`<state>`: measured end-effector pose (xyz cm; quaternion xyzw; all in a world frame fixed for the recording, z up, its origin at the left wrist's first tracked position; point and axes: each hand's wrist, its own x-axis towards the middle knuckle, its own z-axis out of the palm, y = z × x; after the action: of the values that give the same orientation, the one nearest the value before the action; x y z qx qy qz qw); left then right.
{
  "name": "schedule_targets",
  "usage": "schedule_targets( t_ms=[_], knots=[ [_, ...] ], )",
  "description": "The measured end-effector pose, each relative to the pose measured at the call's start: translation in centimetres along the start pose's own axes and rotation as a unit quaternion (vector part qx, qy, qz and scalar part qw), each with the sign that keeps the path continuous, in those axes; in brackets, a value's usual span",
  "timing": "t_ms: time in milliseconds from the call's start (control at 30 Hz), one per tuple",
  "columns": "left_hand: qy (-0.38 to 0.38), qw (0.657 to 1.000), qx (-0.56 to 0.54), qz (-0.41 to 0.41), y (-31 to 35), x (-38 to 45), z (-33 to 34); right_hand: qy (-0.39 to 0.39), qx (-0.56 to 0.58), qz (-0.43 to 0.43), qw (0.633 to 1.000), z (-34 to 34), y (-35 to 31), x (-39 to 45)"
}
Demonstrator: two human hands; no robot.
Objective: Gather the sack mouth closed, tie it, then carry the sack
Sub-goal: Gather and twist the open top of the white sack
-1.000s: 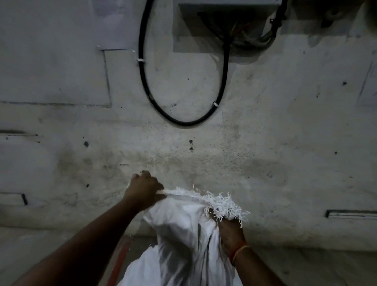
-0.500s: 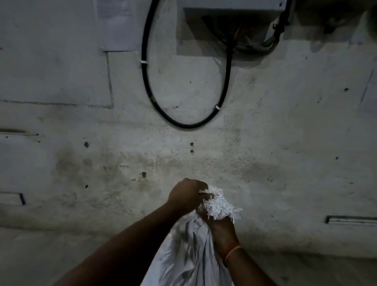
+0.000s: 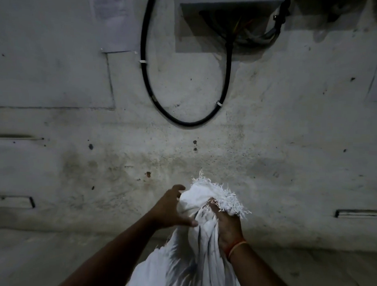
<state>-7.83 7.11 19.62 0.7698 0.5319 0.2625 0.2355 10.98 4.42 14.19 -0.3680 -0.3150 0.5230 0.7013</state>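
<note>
Stained wall (image 3: 268, 167) and a cable (image 3: 184, 119) loop face you. Your right hand (image 3: 227, 227) clamps the sack (image 3: 185, 269) neck just below its frayed mouth (image 3: 222, 197); your left hand (image 3: 170, 208) seems to cup it, fingers spread.

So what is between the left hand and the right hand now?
The bunched neck of the white sack lies between the left hand and right hand, in the head view.
</note>
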Motion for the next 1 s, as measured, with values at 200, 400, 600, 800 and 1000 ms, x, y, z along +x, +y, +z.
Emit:
schedule_targets(
  t_ms=[200, 400, 600, 800, 1000],
  knots=[
    [0.126, 0.99, 0.02, 0.065, 2.2, 0.9, 3.1, -0.033, -0.017, -0.029, 0.999, 0.4, -0.9, -0.6],
    [0.257, 0.942, -0.215, -0.038, 2.8, 2.8, 2.7, -0.114, -0.109, -0.094, 0.983, 0.7, -2.6, 0.0],
    [0.193, 0.932, -0.304, -0.03, 1.1, 2.2, 2.3, -0.015, 0.172, 0.099, 0.98, 0.1, -1.8, 1.2],
    [-0.122, 0.974, -0.176, 0.076, 0.9, 0.3, 2.1, -0.053, 0.24, 0.178, 0.953, 1.1, -1.2, 1.7],
    [0.047, 0.995, -0.081, 0.032, 0.5, 1.7, 1.9, -0.037, 0.232, 0.16, 0.959, 0.6, -1.0, 2.2]
  ],
)
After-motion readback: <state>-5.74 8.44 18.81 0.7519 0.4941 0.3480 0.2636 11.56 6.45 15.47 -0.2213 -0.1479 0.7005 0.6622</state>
